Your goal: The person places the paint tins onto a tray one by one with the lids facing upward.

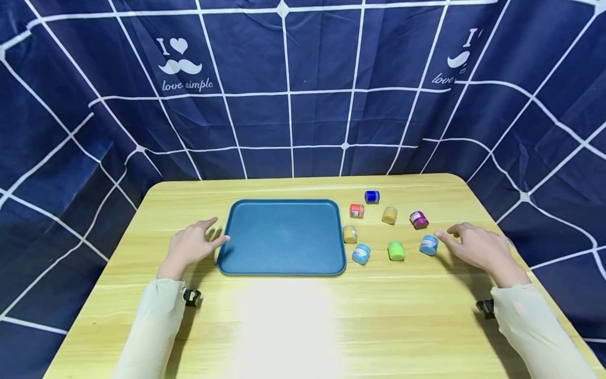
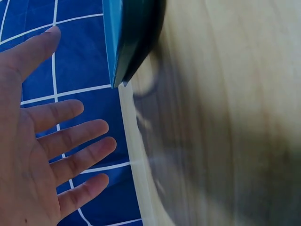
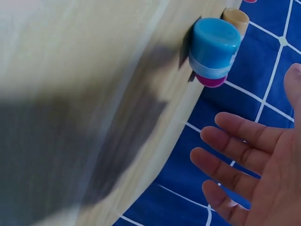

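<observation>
My left hand (image 1: 191, 246) hovers by the left edge of a blue rectangular tray (image 1: 286, 237), thumb near its rim. In the left wrist view that hand (image 2: 70, 150) has its fingers spread and holds nothing. My right hand (image 1: 478, 250) is just right of a light blue jar (image 1: 428, 245), thumb and fingers relaxed. The right wrist view shows the same jar (image 3: 215, 44) beyond the fingertips of the hand (image 3: 254, 165), with a gap between. A purple jar (image 1: 418, 219) and a green jar (image 1: 396, 251) lie nearest to that blue one.
Between tray and right hand are also a dark blue jar (image 1: 372, 197), a red jar (image 1: 356, 210), two yellowish jars (image 1: 390, 215) and another light blue jar (image 1: 361, 253). They rest on a wooden table (image 1: 379, 326). Navy curtains (image 1: 312, 121) with white lines surround it.
</observation>
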A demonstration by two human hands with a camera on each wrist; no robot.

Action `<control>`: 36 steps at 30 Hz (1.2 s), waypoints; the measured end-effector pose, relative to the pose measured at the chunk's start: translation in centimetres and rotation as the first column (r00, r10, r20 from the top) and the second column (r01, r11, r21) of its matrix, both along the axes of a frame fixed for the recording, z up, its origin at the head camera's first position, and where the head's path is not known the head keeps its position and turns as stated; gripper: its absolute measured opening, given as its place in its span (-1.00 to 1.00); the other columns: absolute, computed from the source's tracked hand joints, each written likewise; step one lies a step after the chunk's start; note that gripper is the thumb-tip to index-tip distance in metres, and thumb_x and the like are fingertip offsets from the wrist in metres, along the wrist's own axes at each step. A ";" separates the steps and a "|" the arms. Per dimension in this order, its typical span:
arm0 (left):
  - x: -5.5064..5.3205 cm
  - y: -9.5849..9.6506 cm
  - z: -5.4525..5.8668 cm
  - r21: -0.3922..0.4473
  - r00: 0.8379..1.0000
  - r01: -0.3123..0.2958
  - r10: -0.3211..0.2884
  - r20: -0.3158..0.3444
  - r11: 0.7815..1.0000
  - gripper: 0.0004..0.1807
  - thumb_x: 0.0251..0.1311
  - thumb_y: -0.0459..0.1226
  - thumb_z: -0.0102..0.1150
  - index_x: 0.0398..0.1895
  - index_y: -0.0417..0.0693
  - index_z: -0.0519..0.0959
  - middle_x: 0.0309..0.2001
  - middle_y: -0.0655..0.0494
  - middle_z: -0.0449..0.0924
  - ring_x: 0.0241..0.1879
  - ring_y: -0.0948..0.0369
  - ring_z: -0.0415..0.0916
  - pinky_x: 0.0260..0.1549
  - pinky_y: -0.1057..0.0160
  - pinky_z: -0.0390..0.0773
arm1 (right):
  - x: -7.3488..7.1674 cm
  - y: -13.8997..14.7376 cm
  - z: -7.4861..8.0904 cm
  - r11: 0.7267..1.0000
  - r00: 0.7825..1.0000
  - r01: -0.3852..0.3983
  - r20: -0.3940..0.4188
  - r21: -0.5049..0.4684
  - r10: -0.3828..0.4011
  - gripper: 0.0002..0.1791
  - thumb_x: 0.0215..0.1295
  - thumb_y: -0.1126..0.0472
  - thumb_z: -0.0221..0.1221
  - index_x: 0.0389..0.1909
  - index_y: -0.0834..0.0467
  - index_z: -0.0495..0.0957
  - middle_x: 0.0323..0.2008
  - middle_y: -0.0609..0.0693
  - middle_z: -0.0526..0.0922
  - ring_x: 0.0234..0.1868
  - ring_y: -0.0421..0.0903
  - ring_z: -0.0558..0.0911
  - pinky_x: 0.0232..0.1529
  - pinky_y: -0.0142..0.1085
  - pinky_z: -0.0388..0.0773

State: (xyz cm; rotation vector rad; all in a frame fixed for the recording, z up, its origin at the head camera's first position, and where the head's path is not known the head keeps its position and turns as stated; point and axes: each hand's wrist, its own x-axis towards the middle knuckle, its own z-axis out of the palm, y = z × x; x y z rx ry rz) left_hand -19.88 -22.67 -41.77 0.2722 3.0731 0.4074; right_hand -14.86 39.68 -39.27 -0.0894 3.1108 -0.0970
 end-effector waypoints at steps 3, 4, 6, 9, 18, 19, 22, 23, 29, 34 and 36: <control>-0.1 -0.1 0.0 0.014 1.000 0.001 -0.001 -0.009 1.000 -0.17 0.18 0.28 0.05 0.37 -0.07 0.36 0.25 -0.29 0.42 0.15 -0.23 0.45 -0.14 -0.19 0.50 | -0.2 -0.2 -0.1 1.000 1.000 -0.005 0.013 -0.015 0.006 -0.25 0.41 -0.33 -0.18 0.01 0.26 0.59 0.00 0.29 0.63 -0.09 0.37 0.61 -0.37 0.06 0.48; -0.1 -0.2 0.0 0.017 1.000 -0.002 0.002 -0.009 1.000 -0.18 0.18 0.27 0.05 0.36 -0.06 0.37 0.25 -0.28 0.42 0.15 -0.22 0.45 -0.11 -0.20 0.49 | -0.2 -0.3 -0.1 1.000 1.000 -0.009 0.016 -0.017 0.010 -0.26 0.41 -0.33 -0.18 0.00 0.25 0.60 -0.02 0.28 0.64 -0.09 0.34 0.62 -0.37 0.05 0.49; -0.1 -0.3 0.0 0.025 1.000 -0.007 0.007 -0.002 1.000 -0.19 0.19 0.27 0.05 0.35 -0.07 0.38 0.26 -0.27 0.42 0.14 -0.21 0.46 -0.10 -0.21 0.48 | -0.3 -0.5 -0.2 1.000 0.999 -0.019 0.028 -0.022 0.020 -0.27 0.41 -0.32 -0.17 -0.02 0.26 0.61 -0.04 0.27 0.66 -0.11 0.32 0.63 -0.38 0.05 0.49; -0.1 -0.4 0.0 0.037 1.000 -0.014 0.014 0.014 0.999 -0.20 0.20 0.26 0.05 0.34 -0.07 0.39 0.27 -0.26 0.41 0.09 -0.17 0.50 -0.12 -0.21 0.48 | -0.5 -0.6 -0.3 0.999 0.998 -0.027 0.052 -0.019 0.028 -0.27 0.41 -0.32 -0.17 -0.04 0.25 0.62 -0.07 0.24 0.68 -0.13 0.26 0.65 -0.41 0.04 0.48; -0.1 -0.6 -0.3 0.066 0.998 -0.025 0.021 0.060 0.998 -0.23 0.20 0.23 0.08 0.32 -0.08 0.41 0.12 -0.13 0.57 0.03 -0.08 0.56 -0.16 -0.12 0.52 | -0.9 -0.7 -0.8 1.000 0.987 -0.017 0.161 -0.018 0.019 -0.22 0.38 -0.39 -0.19 -0.07 0.24 0.62 -0.16 0.21 0.68 -0.23 0.12 0.65 -0.49 -0.07 0.40; 0.0 -0.6 -0.4 0.072 0.998 -0.024 0.020 0.063 0.997 -0.24 0.20 0.23 0.08 0.31 -0.08 0.42 0.10 -0.11 0.58 0.03 -0.08 0.56 -0.17 -0.11 0.52 | -0.9 -0.7 -0.9 1.000 0.986 -0.015 0.165 -0.020 0.018 -0.22 0.37 -0.40 -0.19 -0.08 0.23 0.62 -0.19 0.18 0.68 -0.25 0.10 0.64 -0.49 -0.08 0.39; 0.1 -0.7 -0.8 0.085 0.998 -0.017 0.012 0.058 0.996 -0.26 0.20 0.21 0.10 0.28 -0.10 0.45 0.06 -0.09 0.60 0.03 -0.08 0.56 -0.18 -0.08 0.53 | -1.0 -0.7 -0.9 1.000 0.986 -0.010 0.167 -0.028 0.015 -0.24 0.37 -0.40 -0.18 -0.10 0.21 0.62 -0.24 0.13 0.68 -0.29 0.06 0.62 -0.51 -0.12 0.36; 0.1 -0.8 -0.9 0.087 0.998 -0.015 0.010 0.055 0.996 -0.28 0.20 0.20 0.11 0.27 -0.10 0.46 0.04 -0.08 0.61 0.02 -0.07 0.56 -0.19 -0.07 0.54 | -1.0 -0.8 -1.0 0.999 0.986 -0.012 0.166 -0.029 0.016 -0.25 0.36 -0.40 -0.18 -0.12 0.20 0.62 -0.25 0.11 0.68 -0.30 0.05 0.62 -0.51 -0.14 0.35; 0.0 -1.1 -1.5 0.115 0.999 0.005 -0.011 0.053 0.993 -0.32 0.20 0.16 0.14 0.23 -0.12 0.50 -0.02 -0.06 0.63 -0.02 -0.05 0.58 -0.21 -0.06 0.53 | -1.1 -1.1 -1.2 0.999 0.984 -0.025 0.174 -0.030 0.030 -0.29 0.36 -0.40 -0.17 -0.19 0.14 0.63 -0.32 0.04 0.67 -0.35 -0.03 0.60 -0.53 -0.20 0.31; 0.0 -1.1 -1.9 0.165 0.996 0.013 -0.029 0.090 0.986 -0.32 0.21 0.14 0.16 0.24 -0.14 0.49 -0.01 -0.08 0.64 -0.02 -0.05 0.58 -0.15 -0.06 0.53 | -1.1 -1.4 -1.3 0.999 0.981 -0.029 0.191 -0.046 0.037 -0.32 0.37 -0.39 -0.17 -0.31 0.11 0.61 -0.45 -0.03 0.59 -0.43 -0.08 0.52 -0.55 -0.23 0.26; 0.0 -1.0 -2.0 0.184 0.994 0.014 -0.034 0.105 0.983 -0.32 0.20 0.13 0.17 0.25 -0.14 0.48 -0.04 -0.06 0.64 -0.06 -0.02 0.58 -0.16 -0.04 0.53 | -1.0 -1.5 -1.4 0.998 0.980 -0.027 0.194 -0.052 0.036 -0.35 0.37 -0.38 -0.16 -0.37 0.09 0.59 -0.48 -0.04 0.55 -0.45 -0.09 0.49 -0.56 -0.24 0.24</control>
